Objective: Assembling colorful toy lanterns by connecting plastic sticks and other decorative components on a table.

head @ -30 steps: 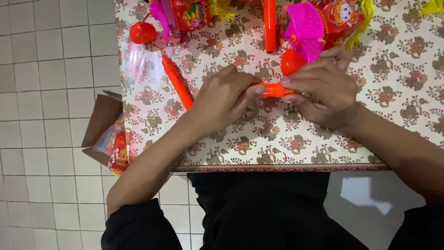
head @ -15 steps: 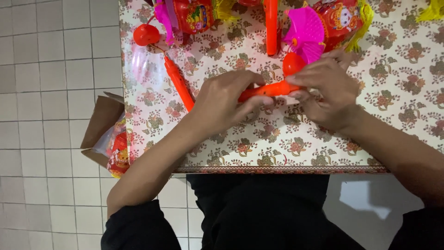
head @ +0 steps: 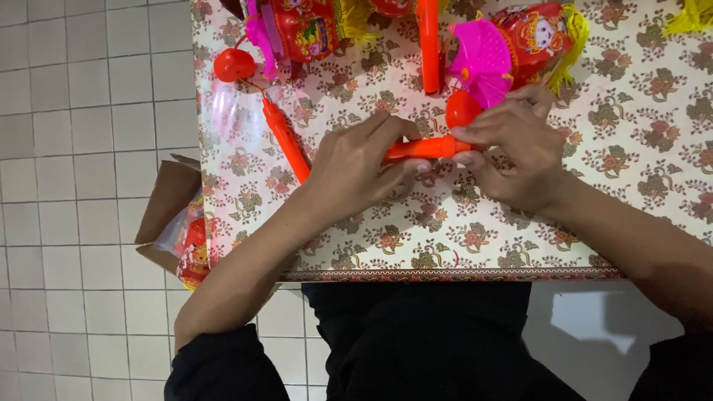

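My left hand point(head: 358, 165) and my right hand point(head: 511, 152) both grip a short orange plastic stick point(head: 425, 149), held level just above the floral tablecloth point(head: 639, 171). The left fingers wrap its left end; the right thumb and fingers pinch its right end. Just beyond the right hand lie a red ball piece point(head: 463, 108) and a pink fan-shaped part point(head: 481, 59) of a red toy lantern point(head: 536, 33).
Another orange stick point(head: 286, 141) lies to the left, tied to a red ball point(head: 234, 64); a third stick point(head: 428, 44) lies at the top. A second red lantern point(head: 297, 30) sits top left. An open cardboard box point(head: 174, 223) with packaged toys stands on the tiled floor.
The hands have pulled a little apart along the orange stick, so more of it shows between them. The view has shifted slightly.
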